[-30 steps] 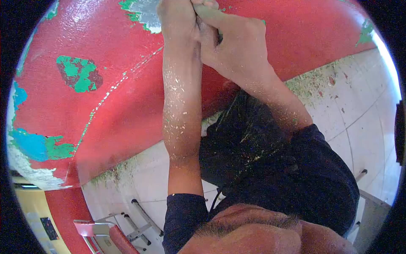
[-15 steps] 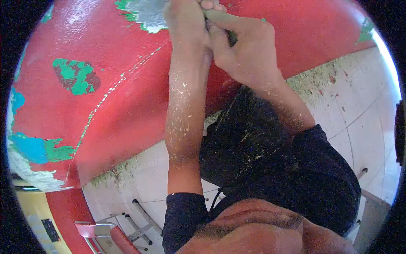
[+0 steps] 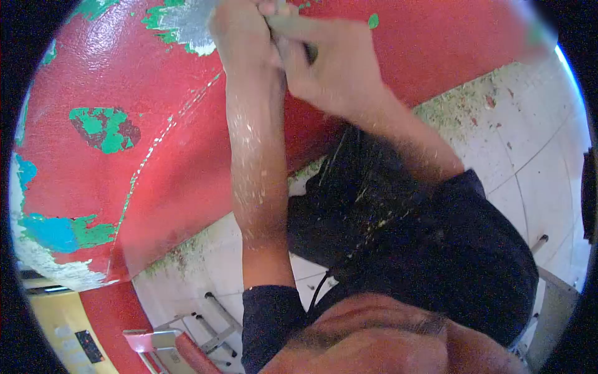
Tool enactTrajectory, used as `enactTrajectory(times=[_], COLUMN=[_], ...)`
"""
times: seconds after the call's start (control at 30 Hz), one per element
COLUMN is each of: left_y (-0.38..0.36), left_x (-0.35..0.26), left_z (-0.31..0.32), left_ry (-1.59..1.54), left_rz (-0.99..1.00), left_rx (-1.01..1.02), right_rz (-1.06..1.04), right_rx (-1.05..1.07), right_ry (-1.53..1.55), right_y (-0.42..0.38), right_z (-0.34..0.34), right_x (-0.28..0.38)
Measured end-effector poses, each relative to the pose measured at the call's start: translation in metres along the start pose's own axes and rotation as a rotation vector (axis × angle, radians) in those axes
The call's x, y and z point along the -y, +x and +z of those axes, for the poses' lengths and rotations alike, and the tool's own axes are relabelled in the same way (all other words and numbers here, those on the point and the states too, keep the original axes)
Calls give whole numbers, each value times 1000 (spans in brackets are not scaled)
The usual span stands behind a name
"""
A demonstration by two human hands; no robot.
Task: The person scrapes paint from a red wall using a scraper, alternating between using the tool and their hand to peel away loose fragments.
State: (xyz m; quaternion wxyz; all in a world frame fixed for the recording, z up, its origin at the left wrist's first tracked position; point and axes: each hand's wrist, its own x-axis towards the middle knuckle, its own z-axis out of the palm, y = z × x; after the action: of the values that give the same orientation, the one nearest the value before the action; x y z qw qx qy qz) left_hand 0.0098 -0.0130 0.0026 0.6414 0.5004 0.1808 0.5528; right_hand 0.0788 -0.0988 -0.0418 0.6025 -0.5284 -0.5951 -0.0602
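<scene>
Up at the top of the view, my left hand [image 3: 245, 38] and my right hand [image 3: 341, 67] are closed together against a red painted wall [image 3: 180, 193]. A dark bit of something shows between the fingers of my right hand, but its kind is hidden. Just left of my left hand lies a bare grey patch [image 3: 193, 25] edged with green and white paint. Pale paint flakes are scattered over my left forearm and my dark clothes. A thin chipped line [image 3: 146, 153] curves down the wall from near my left wrist.
Green and blue chipped patches [image 3: 53, 232] mark the wall at the left. Paint crumbs litter the pale tiled floor [image 3: 529, 143] along the wall's foot. A red-and-grey chair [image 3: 168, 343] stands lower left, and a grey panel [image 3: 554, 305] is at lower right.
Both hands, still together, have shifted left in the view, and the grey patch has shifted left with them. The lower-left wall patches and chair now appear slightly lower.
</scene>
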Motion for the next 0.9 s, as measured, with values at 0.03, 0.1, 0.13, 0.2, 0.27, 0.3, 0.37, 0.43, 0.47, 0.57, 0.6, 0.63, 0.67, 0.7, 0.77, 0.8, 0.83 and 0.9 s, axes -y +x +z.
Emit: enactTrajectory(times=[0.03, 0.1, 0.13, 0.2, 0.27, 0.3, 0.37, 0.43, 0.47, 0.57, 0.6, 0.63, 0.67, 0.7, 0.77, 0.8, 0.83, 0.9], left_y=[8, 11, 17, 8, 19, 9, -1, 4, 11, -8, -16, -5, 5, 8, 18, 8, -3, -16], left_x=[8, 13, 11, 7, -7, -1, 11, 9, 4, 12, 13, 7, 0, -6, -23, -22, -20, -2], left_z=[-3, -13, -12, -17, -1, 2, 0, -10, -14, 2, 7, 10, 9, 5, 3, 3, 1, -8], left_ry=[-52, -74, -63, -21, -24, 21, 92, 68, 10, -129, -158, -120, -77, -17, -53, 29, 112, 1], left_rz=[27, -33, -20, -2, 128, 97, 63, 30, 16, -66, -112, -60, -28, -29, 33, 32, 35, -44], left_rx=[10, 46, 76, 92, 152, 79, -12, 5, 44, -79, -150, -161, -191, -222, -104, -104, -106, -87], right_rz=[-40, -74, -97, -41, -83, -80, -86, -38, -14, -1, -25, -74, -70, -67, -66, -8, 0, -9], right_rx=[-8, -15, -20, 18, 2, 6, -18, 31, 36, 97, 49, -9, 0, 9, 101, 144, 123, 84], right_ry=[13, 46, 57, 64, 33, 27, 135, 143, 150, 152, 181, 204, 203, 202, 136, 119, 142, 194], right_y=[-1, -6, 0, 10, 14, 7, 3, 4, 2, -4, -7, -3, -3, -1, 31, 26, 11, -24], right_z=[-2, 0, 1, 3, -1, -1, 0, 0, -2, -6, -2, 4, 5, 4, -3, -6, -5, 4], right_x=[-6, -11, -12, -6, -5, -3, -8, -6, -6, -10, -10, -13, -7, 1, 24, 28, 24, -1])
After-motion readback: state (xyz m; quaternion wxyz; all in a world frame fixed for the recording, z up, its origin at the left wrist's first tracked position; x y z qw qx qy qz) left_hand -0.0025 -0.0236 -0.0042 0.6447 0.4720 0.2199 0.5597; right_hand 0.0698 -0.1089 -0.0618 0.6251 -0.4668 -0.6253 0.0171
